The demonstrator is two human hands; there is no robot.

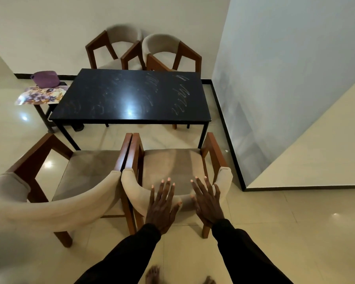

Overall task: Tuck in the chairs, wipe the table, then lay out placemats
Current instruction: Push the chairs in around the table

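Observation:
A black table (103, 95) with pale smear marks stands in the middle. Two beige chairs with wooden frames sit pulled out on its near side: the near right chair (172, 162) and the near left chair (86, 169). My left hand (162, 206) and my right hand (207, 201) lie flat with straight, spread fingers over the curved backrest of the near right chair. Two more chairs, the far left chair (115, 44) and the far right chair (168, 50), stand behind the table by the wall. Floral placemats (39, 97) lie on a small side table at the left.
A purple cloth (45, 78) sits on the placemats. A grey wall (285, 78) with a black skirting closes off the right side. Glossy cream floor tiles (295, 222) spread to the right and behind me. My bare feet show at the bottom edge.

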